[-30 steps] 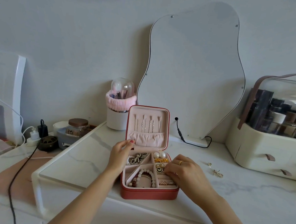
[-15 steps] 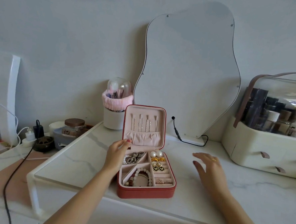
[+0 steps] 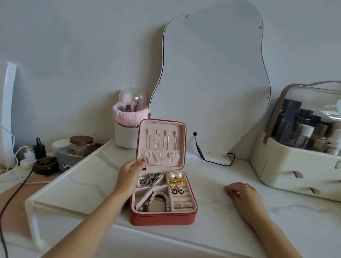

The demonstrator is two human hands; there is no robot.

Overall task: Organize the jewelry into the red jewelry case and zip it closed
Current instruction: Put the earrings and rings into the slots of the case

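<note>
Right hand [image 3: 245,195] has left case, travelled toward right edge of tabletop [image 3: 212,183], now fingers curled down onto surface; whatever it pinches is hidden, grip cannot be told. Left hand [image 3: 130,173] unchanged, fingers gripping lower left corner of raised lid. Red jewelry case [image 3: 162,218] open near front edge of tabletop, compartments filled. Step judged: collecting last loose piece. Next move calls for carrying it to free slot, then lowering lid, zipping.
</note>
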